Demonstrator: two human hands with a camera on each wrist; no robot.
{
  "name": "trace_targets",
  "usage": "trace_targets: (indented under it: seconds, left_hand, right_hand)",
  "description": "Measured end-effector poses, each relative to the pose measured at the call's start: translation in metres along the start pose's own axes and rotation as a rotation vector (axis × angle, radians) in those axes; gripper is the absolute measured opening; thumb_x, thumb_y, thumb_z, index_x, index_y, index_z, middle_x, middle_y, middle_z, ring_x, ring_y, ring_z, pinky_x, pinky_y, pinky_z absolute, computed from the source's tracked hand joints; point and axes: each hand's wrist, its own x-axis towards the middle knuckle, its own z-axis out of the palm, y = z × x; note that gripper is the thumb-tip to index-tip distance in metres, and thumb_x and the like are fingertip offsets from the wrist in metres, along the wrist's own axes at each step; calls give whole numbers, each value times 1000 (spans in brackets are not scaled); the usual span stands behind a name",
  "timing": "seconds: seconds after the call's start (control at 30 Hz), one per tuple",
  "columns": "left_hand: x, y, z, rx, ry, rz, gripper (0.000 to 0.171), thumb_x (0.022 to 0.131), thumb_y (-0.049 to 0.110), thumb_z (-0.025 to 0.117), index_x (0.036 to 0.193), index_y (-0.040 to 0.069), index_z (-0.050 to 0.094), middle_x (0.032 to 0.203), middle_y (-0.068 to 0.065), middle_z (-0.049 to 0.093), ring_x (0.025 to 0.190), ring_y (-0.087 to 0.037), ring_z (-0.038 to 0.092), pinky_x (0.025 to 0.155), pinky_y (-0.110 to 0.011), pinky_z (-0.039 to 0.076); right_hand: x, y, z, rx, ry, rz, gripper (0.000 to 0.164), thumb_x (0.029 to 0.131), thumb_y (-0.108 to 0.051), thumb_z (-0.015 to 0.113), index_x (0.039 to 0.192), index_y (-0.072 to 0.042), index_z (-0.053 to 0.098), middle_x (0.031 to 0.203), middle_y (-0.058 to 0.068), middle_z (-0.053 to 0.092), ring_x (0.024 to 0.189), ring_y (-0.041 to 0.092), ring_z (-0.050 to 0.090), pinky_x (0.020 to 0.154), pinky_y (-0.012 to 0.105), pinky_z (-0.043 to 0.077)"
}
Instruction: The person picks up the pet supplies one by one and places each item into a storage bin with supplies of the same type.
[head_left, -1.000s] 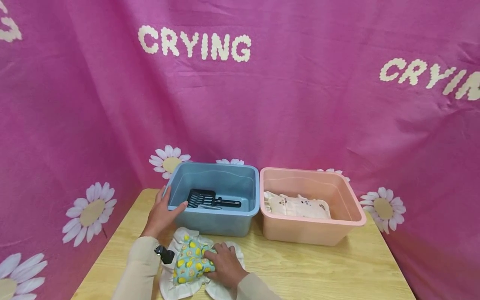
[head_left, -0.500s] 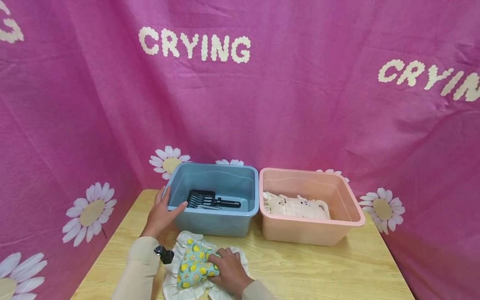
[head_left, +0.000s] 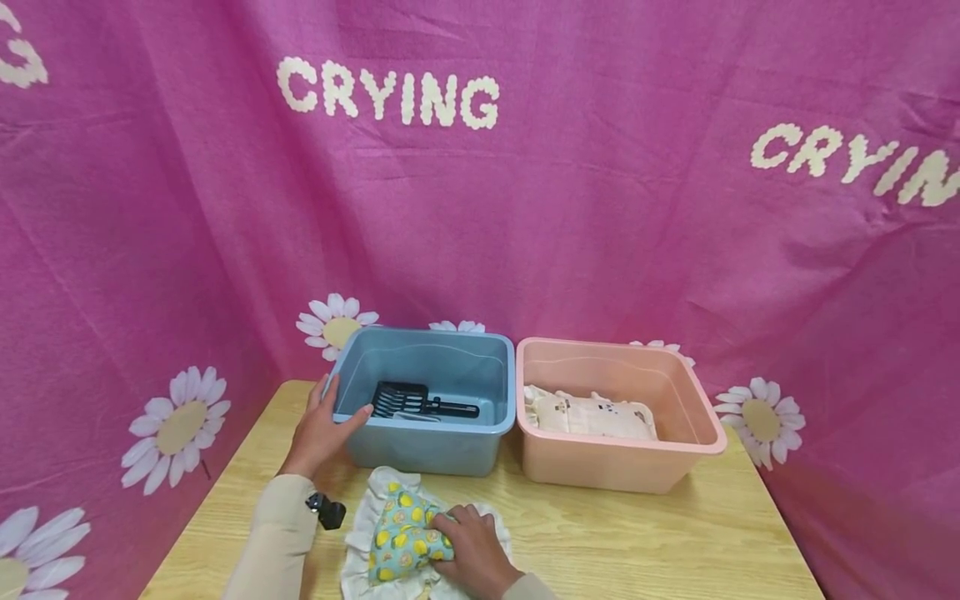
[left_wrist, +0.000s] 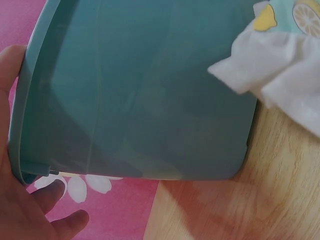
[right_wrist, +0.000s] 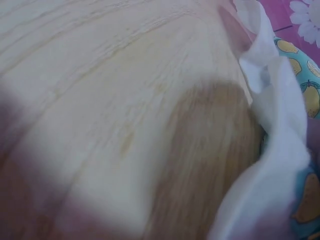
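Note:
My left hand [head_left: 318, 429] rests at the near left corner of a blue plastic bin [head_left: 423, 454], thumb over the front rim and fingers along the side. Two of its fingertips extend past the bin's corner in the left wrist view. Just in front of the bin, a puffy lemon-print cloth [head_left: 405, 542] with white ruffled edges lies on the table. My right hand [head_left: 476, 550] grips its middle, where the fabric bunches like a bow; the hand hides its right part. A white ruffle [right_wrist: 285, 105] crosses the right wrist view.
Inside the blue bin lie a black slotted litter scoop [head_left: 401, 398] and something small and greyish. To its right stands a pink bin [head_left: 607, 467] holding a cream printed cloth item [head_left: 596, 417]. The wooden table [head_left: 637, 533] meets a pink curtain [head_left: 562, 208] behind.
My right hand has drawn the lemon-print cloth to the right and a little nearer, away from the blue bin's front. The left hand keeps its place on the bin's corner.

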Motion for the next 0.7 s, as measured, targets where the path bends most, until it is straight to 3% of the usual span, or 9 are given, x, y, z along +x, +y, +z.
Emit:
trace_targets:
  seconds: [0.17, 0.37, 0.7]
  left_hand:
    - [1, -1, 0, 8, 3, 9, 102, 83, 67, 57, 157, 19, 5, 161, -12, -1, 140, -46, 20, 103, -67, 29]
    - [-1, -2, -1, 15, -3, 2, 102, 84, 67, 57, 157, 20, 4, 161, -12, -2, 140, -46, 19, 102, -68, 29]
    - [-1, 0, -1, -12, 3, 6, 102, 84, 66, 58, 157, 19, 4, 161, -10, -1, 141, -45, 19, 103, -66, 30]
  right_hand:
    - [-6, 3, -5, -19, 74, -38, 45, 70, -30, 82, 110, -29, 61, 96, -10, 57, 89, 9, 50, 67, 25, 28]
    - [-9, 7, -9, -28, 52, -50, 48, 75, -30, 80, 117, -31, 59, 96, -11, 56, 90, 8, 49, 68, 25, 30]
    - [-7, 10, -21, -49, 96, -74, 54, 74, -29, 82, 122, -32, 57, 98, -11, 54, 90, 9, 47, 73, 29, 32]
